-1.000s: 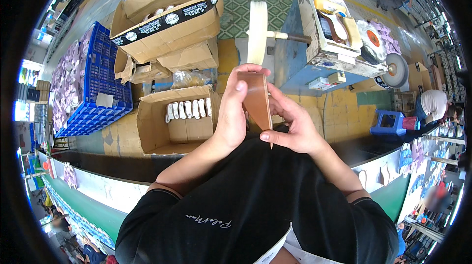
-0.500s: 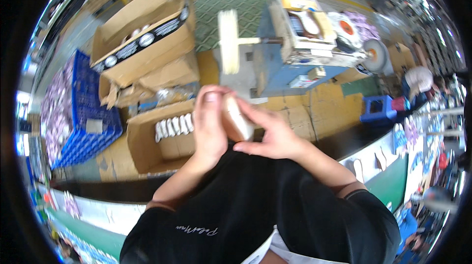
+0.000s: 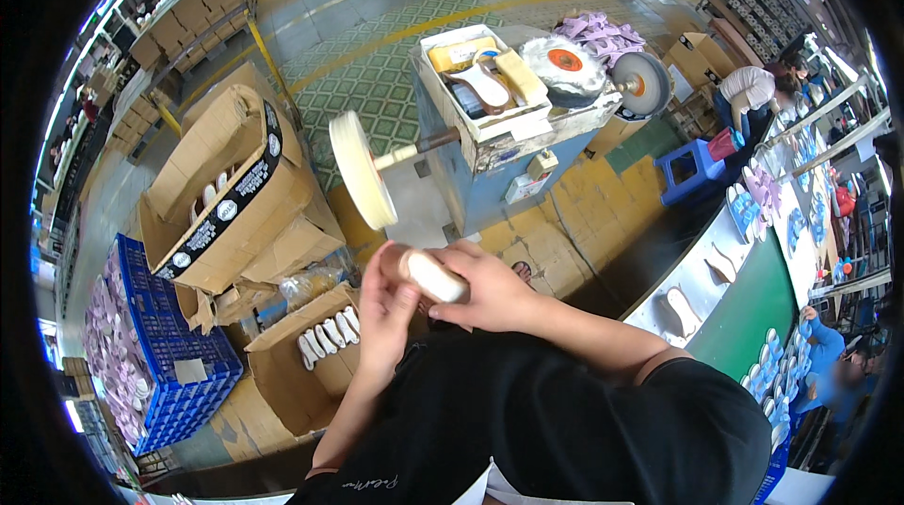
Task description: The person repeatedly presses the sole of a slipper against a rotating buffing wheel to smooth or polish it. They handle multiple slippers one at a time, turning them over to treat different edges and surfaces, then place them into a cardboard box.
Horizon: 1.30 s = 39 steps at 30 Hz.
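Observation:
A pale shoe sole point(image 3: 435, 277) with brown along one end is held in front of my chest between both hands. My left hand point(image 3: 382, 305) grips its left end, the thumb lying against it. Around the right end curl the fingers of my right hand point(image 3: 492, 290). Just beyond my hands, a cream buffing wheel point(image 3: 356, 166) sticks out on a shaft from a blue machine point(image 3: 461, 161). Left of and below my left hand stands an open carton point(image 3: 282, 390) with several white soles point(image 3: 328, 339) in a row.
A big cardboard box point(image 3: 240, 227) and a blue crate point(image 3: 193, 375) of purple pieces stand at the left. On the machine are a white tray point(image 3: 504, 119) and a fluffy wheel point(image 3: 563, 70). At right are a green conveyor point(image 3: 730, 317), a blue stool point(image 3: 687, 171) and a person point(image 3: 749, 96).
My view has swung to the right, so the machine and boxes sit further left. Both hands keep hold of the sole, which has turned from near upright to a flatter tilt.

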Tool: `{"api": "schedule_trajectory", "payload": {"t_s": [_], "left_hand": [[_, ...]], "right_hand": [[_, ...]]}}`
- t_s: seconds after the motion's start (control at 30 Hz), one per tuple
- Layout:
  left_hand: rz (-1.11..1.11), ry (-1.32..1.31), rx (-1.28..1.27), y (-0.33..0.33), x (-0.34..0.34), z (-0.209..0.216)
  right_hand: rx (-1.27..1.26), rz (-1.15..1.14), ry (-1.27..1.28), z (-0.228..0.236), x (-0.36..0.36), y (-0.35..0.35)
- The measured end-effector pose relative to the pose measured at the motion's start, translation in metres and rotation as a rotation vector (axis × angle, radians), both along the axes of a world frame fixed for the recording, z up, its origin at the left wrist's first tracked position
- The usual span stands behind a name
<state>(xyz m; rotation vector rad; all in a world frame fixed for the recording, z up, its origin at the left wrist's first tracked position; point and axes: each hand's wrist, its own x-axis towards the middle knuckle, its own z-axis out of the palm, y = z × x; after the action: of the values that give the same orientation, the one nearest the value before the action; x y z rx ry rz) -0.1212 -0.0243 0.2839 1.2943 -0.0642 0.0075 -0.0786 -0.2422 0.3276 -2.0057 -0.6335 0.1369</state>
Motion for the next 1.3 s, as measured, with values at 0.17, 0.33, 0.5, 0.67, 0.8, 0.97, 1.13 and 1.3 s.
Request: {"api": "schedule_trajectory", "payload": {"t_s": [0.17,0.33,0.5,0.67,0.8,0.97,1.13,1.3], "left_hand": [[-0.143,0.186,0.186,-0.007,-0.001,-0.026],[-0.165,0.289,0.181,-0.01,0.004,-0.038],[-0.108,0.282,0.209,-0.004,0.017,-0.031],[0.006,0.324,0.18,0.007,0.018,-0.029],[0.0,0.376,0.228,0.011,0.015,-0.035],[-0.11,0.356,0.231,0.005,0.02,-0.034],[-0.099,0.313,0.284,0.001,0.02,-0.032],[-0.06,0.276,0.289,0.004,0.002,-0.047]], "right_hand": [[-0.084,-0.368,-0.088,0.021,0.084,-0.057],[-0.414,-0.701,-0.208,0.048,0.242,-0.116],[-0.766,-0.532,-0.192,0.021,0.324,-0.124],[-0.668,-0.72,-0.546,-0.008,0.293,-0.099],[-0.789,-0.683,-0.318,-0.012,0.254,-0.064],[-0.948,-0.677,-0.213,0.007,0.255,-0.062],[-0.84,-0.736,-0.186,0.001,0.264,-0.071],[-0.415,-0.827,-0.16,0.004,0.263,-0.075]]}}
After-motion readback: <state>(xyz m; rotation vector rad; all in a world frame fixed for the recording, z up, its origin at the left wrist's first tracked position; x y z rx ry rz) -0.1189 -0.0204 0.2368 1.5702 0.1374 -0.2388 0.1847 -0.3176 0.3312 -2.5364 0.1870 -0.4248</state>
